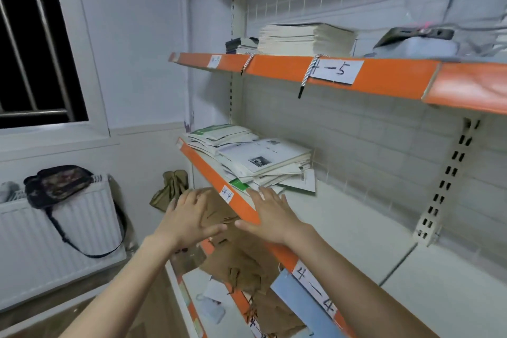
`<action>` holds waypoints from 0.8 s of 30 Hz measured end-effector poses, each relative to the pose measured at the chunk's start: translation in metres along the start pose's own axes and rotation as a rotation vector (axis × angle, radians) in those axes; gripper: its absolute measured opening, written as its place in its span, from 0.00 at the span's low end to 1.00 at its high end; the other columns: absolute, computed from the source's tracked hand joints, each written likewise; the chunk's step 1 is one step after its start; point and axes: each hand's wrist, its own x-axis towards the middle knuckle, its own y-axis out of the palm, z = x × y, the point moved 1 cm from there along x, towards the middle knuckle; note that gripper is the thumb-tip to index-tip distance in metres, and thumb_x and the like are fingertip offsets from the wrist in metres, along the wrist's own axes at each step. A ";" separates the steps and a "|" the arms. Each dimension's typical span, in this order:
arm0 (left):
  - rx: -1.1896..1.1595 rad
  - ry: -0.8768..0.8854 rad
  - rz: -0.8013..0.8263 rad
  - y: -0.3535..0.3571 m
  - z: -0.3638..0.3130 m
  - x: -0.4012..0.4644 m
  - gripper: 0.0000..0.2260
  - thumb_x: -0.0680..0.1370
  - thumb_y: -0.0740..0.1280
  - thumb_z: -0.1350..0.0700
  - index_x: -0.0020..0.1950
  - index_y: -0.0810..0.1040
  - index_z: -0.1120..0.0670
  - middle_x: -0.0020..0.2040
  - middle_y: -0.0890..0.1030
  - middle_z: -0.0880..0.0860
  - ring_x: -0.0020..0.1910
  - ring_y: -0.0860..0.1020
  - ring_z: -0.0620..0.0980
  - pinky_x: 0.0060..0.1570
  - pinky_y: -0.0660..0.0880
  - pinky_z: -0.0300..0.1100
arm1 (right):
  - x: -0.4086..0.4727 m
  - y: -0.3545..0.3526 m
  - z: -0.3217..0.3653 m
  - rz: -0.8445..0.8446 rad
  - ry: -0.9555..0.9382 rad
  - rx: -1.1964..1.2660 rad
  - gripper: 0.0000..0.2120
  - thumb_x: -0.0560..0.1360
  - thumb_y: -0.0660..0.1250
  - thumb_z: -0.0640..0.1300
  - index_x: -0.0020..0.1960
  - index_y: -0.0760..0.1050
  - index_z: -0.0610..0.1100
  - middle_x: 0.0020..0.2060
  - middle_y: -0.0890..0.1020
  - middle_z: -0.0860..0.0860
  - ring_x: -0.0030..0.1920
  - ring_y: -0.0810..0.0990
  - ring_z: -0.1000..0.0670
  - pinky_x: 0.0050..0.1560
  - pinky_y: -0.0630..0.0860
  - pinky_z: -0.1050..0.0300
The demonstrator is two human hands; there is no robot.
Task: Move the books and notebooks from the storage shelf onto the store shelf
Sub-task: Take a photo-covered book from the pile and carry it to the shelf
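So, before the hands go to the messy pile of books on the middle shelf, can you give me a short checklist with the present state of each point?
1. Left hand free: ok, fingers spread, holding nothing.
2. Right hand free: ok, open, above the orange shelf edge.
3. Pile of books within reach: ok, just ahead of the right fingertips.
4. Pile tidy enough to lift in one go: not ok, books lie fanned and skewed.
5. Free space on the shelf board beside the pile: ok, bare surface to the right.
6. Weight of the pile: cannot tell.

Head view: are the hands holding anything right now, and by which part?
Nothing is held. Left hand and right hand are open, reaching toward the messy pile of white and green books.
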 end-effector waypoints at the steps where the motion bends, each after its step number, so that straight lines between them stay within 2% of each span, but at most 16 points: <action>1: -0.006 0.004 0.000 0.001 0.003 0.011 0.59 0.54 0.42 0.18 0.78 0.51 0.51 0.77 0.53 0.52 0.77 0.49 0.53 0.74 0.50 0.56 | 0.011 -0.002 -0.004 -0.010 0.006 -0.008 0.41 0.74 0.58 0.67 0.78 0.45 0.49 0.77 0.48 0.44 0.77 0.44 0.44 0.75 0.43 0.40; 4: -0.009 0.011 0.003 0.005 0.013 0.038 0.64 0.48 0.33 0.16 0.78 0.50 0.50 0.78 0.53 0.52 0.77 0.49 0.53 0.74 0.50 0.56 | 0.040 -0.010 -0.014 -0.044 0.034 0.001 0.41 0.75 0.58 0.66 0.78 0.46 0.49 0.77 0.50 0.45 0.77 0.46 0.44 0.74 0.45 0.41; 11: -0.060 0.038 -0.001 0.005 0.034 0.088 0.65 0.47 0.33 0.16 0.78 0.49 0.49 0.78 0.52 0.51 0.77 0.48 0.52 0.74 0.51 0.55 | 0.093 -0.025 -0.026 -0.094 0.068 -0.030 0.39 0.75 0.57 0.66 0.78 0.48 0.48 0.76 0.54 0.45 0.76 0.50 0.45 0.74 0.51 0.41; 13: -0.067 0.075 -0.005 0.004 0.040 0.102 0.63 0.49 0.36 0.16 0.78 0.50 0.49 0.77 0.53 0.51 0.77 0.49 0.52 0.74 0.51 0.54 | 0.105 -0.026 -0.026 -0.108 0.074 -0.022 0.38 0.76 0.57 0.65 0.77 0.50 0.48 0.76 0.55 0.46 0.76 0.51 0.45 0.74 0.52 0.42; 15: -0.076 0.111 -0.007 0.004 0.045 0.119 0.60 0.52 0.39 0.17 0.78 0.49 0.49 0.77 0.53 0.51 0.77 0.49 0.52 0.74 0.51 0.54 | 0.118 -0.026 -0.025 -0.093 0.100 -0.020 0.37 0.77 0.56 0.64 0.78 0.49 0.48 0.76 0.54 0.45 0.76 0.50 0.46 0.74 0.49 0.42; 18: -0.101 0.155 -0.023 0.002 0.059 0.152 0.58 0.54 0.35 0.17 0.78 0.48 0.49 0.77 0.53 0.51 0.76 0.50 0.52 0.74 0.52 0.55 | 0.143 -0.028 -0.023 -0.093 0.155 -0.007 0.36 0.78 0.55 0.63 0.78 0.48 0.48 0.77 0.52 0.45 0.77 0.47 0.47 0.74 0.45 0.42; 21: -0.102 0.223 -0.029 -0.005 0.072 0.189 0.46 0.67 0.43 0.23 0.78 0.49 0.49 0.78 0.53 0.52 0.77 0.50 0.52 0.74 0.51 0.56 | 0.172 -0.029 -0.020 -0.124 0.222 0.016 0.36 0.78 0.54 0.64 0.78 0.47 0.48 0.77 0.51 0.45 0.77 0.46 0.47 0.74 0.44 0.42; 24: -0.090 0.301 -0.009 -0.011 0.085 0.223 0.43 0.69 0.46 0.26 0.78 0.50 0.48 0.78 0.53 0.51 0.77 0.49 0.51 0.74 0.51 0.55 | 0.197 -0.025 -0.019 -0.135 0.308 0.011 0.35 0.78 0.53 0.64 0.78 0.48 0.48 0.77 0.51 0.45 0.77 0.47 0.47 0.75 0.45 0.42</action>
